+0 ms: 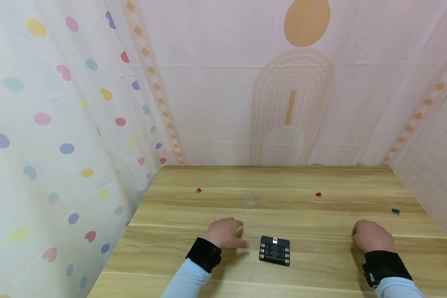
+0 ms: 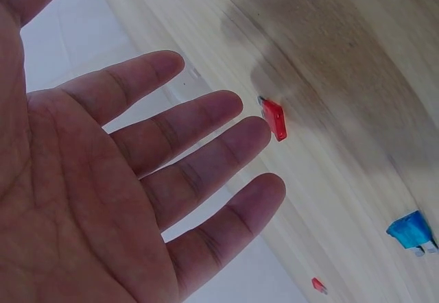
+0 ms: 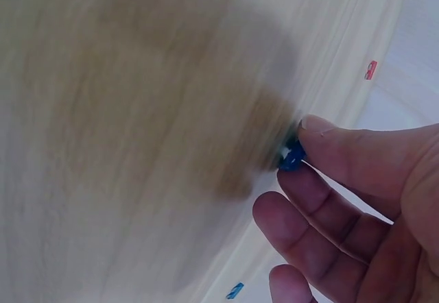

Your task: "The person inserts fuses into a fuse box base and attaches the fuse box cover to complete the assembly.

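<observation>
My right hand is over the right part of the table. In the right wrist view its thumb and index finger pinch a small blue blade fuse; the other fingers curl loosely below. My left hand is just left of a black fuse block that has metal screw terminals along its sides. The left wrist view shows its fingers spread and relaxed, with nothing in the palm. Past those fingertips lie a red blade fuse and a blue blade fuse.
A clear plastic cover lies behind the fuse block. Farther back are a red fuse on the left and another red fuse right of centre. One blue fuse rests near the table's right edge. Curtains hang behind and beside the table.
</observation>
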Action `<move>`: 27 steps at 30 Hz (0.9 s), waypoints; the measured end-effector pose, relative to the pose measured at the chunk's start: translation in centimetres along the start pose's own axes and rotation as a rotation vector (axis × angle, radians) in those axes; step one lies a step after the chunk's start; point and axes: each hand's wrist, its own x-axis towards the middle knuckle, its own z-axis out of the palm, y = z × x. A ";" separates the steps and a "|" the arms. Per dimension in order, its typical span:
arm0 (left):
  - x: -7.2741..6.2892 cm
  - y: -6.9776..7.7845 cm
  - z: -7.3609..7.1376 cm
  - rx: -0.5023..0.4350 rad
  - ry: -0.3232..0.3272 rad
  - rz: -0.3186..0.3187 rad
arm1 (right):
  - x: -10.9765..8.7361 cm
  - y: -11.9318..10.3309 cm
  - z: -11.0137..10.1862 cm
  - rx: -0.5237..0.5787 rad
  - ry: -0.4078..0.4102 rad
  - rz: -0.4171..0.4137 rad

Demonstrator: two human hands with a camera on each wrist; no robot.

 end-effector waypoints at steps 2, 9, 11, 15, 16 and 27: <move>0.0 0.1 0.0 0.004 0.002 0.002 | 0.0 0.0 0.0 -0.003 0.008 -0.005; 0.2 0.0 0.3 0.010 -0.006 0.008 | 0.0 0.0 0.1 0.007 0.023 0.002; 0.2 0.0 0.3 0.013 -0.007 0.007 | 0.0 0.0 0.1 0.010 0.028 0.003; 0.3 0.1 0.3 0.019 -0.005 0.005 | -0.1 0.0 0.2 0.015 0.031 0.009; 0.3 0.1 0.3 0.020 -0.004 0.005 | -0.1 0.0 0.2 0.018 0.031 0.014; 0.2 0.1 0.4 0.014 0.000 0.010 | 0.4 0.0 0.6 0.021 0.054 0.036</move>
